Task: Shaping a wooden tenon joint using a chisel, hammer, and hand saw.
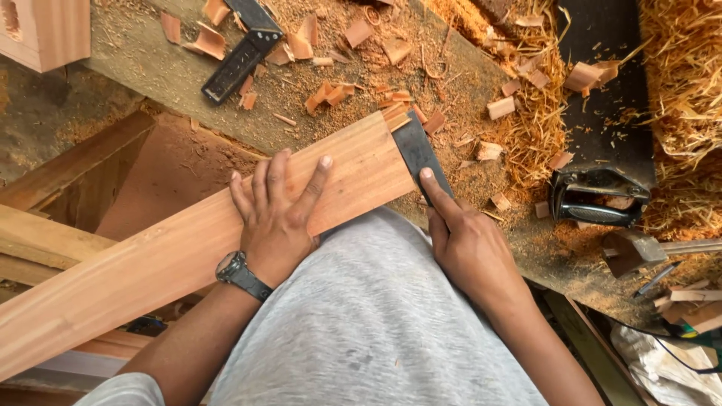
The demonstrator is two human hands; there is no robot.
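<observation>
Plank [173, 256]: lower-left end cut off by frame edge; part of near edge hidden under left hand [277, 218] and behind grey-clad knee [368, 316]. Dark flat blade [418, 150]: lower part covered by right hand [470, 244], handle not visible. Wooden block [41, 30], top left: cropped by frame. Square [242, 54]: upper arm runs out of frame. Dark tool [599, 197], right: kind too unclear to tell, partly under shavings.

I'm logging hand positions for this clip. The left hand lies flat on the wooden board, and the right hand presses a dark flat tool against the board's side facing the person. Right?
Not quite. The head view shows the right hand pressing the dark flat tool against the wooden board's cut end, not its side. The left hand does lie flat on it.
</observation>
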